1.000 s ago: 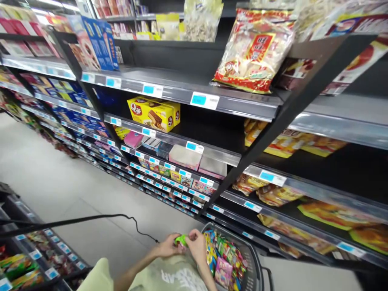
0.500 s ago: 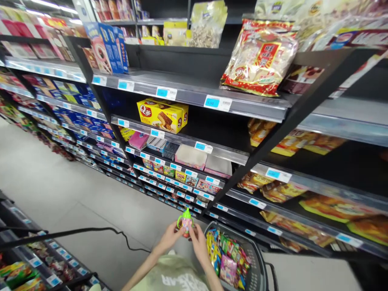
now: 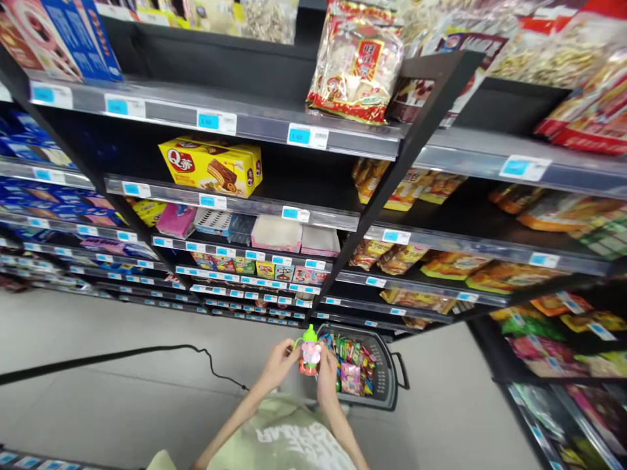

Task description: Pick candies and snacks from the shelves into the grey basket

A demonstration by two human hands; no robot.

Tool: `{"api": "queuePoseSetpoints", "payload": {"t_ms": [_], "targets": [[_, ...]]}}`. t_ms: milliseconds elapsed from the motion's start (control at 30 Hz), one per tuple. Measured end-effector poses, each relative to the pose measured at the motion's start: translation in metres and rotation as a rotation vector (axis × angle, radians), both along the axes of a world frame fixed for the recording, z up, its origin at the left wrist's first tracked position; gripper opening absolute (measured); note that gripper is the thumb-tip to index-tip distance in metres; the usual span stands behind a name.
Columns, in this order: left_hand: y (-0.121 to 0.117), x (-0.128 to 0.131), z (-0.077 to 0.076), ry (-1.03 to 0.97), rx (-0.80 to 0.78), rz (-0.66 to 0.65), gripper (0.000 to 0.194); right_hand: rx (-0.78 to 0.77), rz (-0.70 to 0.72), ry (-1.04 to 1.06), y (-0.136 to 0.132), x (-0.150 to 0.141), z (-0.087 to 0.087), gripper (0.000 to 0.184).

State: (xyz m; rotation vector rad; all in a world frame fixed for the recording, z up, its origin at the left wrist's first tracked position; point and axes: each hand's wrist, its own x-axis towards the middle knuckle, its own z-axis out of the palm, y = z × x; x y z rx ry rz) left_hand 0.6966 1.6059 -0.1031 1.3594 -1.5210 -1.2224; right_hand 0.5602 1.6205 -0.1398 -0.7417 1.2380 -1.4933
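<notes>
I hold a small bottle (image 3: 309, 352) upright between my two hands, just left of the basket (image 3: 383, 369), its green top pointing toward the shelves (image 3: 333, 217). My left hand (image 3: 283, 360), the one farther from the basket, pinches the bottle's left side with bent fingers, near its green loop. My right hand (image 3: 327, 373) closes on the other side, thumb up along it, and covers part of the basket's left end; whether it touches the rim I cannot tell. Both forearms reach forward over my pale green shirt (image 3: 289, 434) and converge at the bottle.

The basket's far long edge lies near the foot of the shelves, and its black handle (image 3: 401, 371) sticks out at the right end. Sweets (image 3: 347, 351) and a pink packet (image 3: 351, 378) lie inside it. Open floor (image 3: 435, 385) spreads to the right of the basket, up to another shelf unit (image 3: 526, 398). More bare floor runs to its left, where a black cable (image 3: 186, 347) crosses the view, ending near my left forearm.
</notes>
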Motion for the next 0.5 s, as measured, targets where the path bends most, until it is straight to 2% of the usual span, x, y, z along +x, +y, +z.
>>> {"api": "queuePoseSetpoints", "payload": {"t_ms": [167, 267, 400, 500], "targets": [[0.017, 0.011, -0.016, 0.236, 0.199, 0.131, 0.049, 0.024, 0.046, -0.051, 0.015, 0.02, -0.013, 0.049], [0.027, 0.015, -0.013, 0.364, 0.283, 0.217, 0.047, 0.031, 0.083, -0.047, 0.021, 0.029, -0.013, 0.051], [0.031, 0.018, -0.003, 0.515, 0.293, 0.171, 0.043, 0.003, 0.052, -0.037, 0.021, 0.032, -0.007, 0.051], [0.031, 0.018, -0.002, 0.569, 0.311, 0.164, 0.044, 0.005, 0.035, -0.073, 0.021, 0.035, -0.005, 0.049]]}}
